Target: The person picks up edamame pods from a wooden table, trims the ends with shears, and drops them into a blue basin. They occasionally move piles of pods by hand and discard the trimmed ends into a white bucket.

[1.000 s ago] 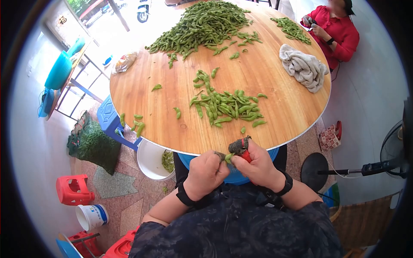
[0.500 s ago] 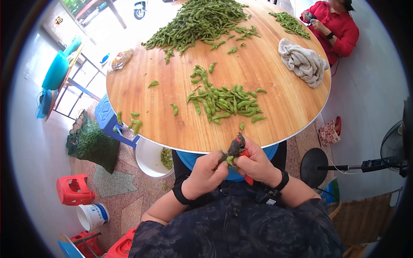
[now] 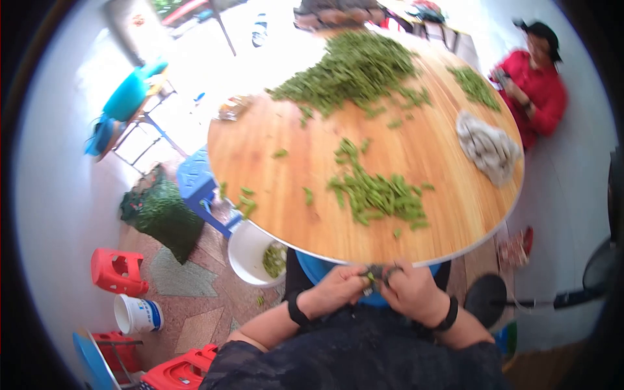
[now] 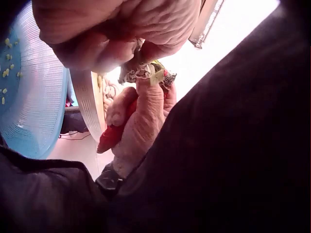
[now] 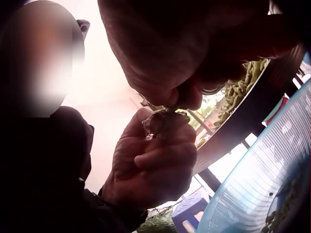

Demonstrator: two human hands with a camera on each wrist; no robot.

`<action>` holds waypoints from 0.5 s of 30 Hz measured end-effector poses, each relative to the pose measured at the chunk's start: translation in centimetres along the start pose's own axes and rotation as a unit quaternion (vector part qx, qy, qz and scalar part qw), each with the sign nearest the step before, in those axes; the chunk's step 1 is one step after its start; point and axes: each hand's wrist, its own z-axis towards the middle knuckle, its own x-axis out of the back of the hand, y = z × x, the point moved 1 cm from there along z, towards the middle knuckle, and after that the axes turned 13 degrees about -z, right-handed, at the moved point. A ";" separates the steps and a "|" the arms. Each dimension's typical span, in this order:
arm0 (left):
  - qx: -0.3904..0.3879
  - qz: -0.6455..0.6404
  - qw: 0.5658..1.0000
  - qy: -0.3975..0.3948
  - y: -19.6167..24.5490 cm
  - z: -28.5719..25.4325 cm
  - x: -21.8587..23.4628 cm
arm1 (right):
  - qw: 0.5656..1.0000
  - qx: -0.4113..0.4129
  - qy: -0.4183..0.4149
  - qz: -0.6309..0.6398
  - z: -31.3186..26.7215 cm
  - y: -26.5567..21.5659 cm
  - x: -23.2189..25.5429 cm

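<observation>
In the head view my left hand [image 3: 333, 290] and right hand [image 3: 416, 294] meet in front of the table's near edge. Between their fingertips they pinch a green soybean pod [image 3: 371, 277], mostly hidden by the fingers. Worn dark wraps [image 3: 390, 271] cover some fingertips. A red piece [image 4: 112, 137] shows in the right hand's curled fingers in the left wrist view. Close by is a blue mesh basket [image 5: 238, 179] with shelled beans [image 4: 7, 73] inside. On the round wooden table [image 3: 279, 214] lie a small heap of pods [image 3: 380, 195] and a large pile [image 3: 351, 71].
A crumpled towel [image 3: 487, 148] lies at the table's right, near a seated person in red [image 3: 546, 101]. To the left are a blue stool [image 3: 198, 175], a white bucket [image 3: 244, 257] with green scraps, and a full green net bag [image 3: 166, 218]. A fan [image 3: 487, 300] stands right.
The head view has swung, so table and surroundings appear lower and farther right, with blur. The hands stay together, and less of the pod shows between the fingers.
</observation>
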 end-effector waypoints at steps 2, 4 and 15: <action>-0.025 -0.022 0.999 -0.025 -0.4 0.2 0.2 | 1.000 0.003 0.004 -0.009 -0.2 -0.1 -0.6; -0.067 -0.002 0.997 -0.030 -1.1 0.2 -0.1 | 0.998 -0.045 -0.029 0.030 -0.5 -0.1 -0.9; -0.351 0.382 0.855 -0.002 -0.1 -0.8 -1.1 | 0.932 -0.202 -0.057 0.294 -2.4 -0.5 -2.3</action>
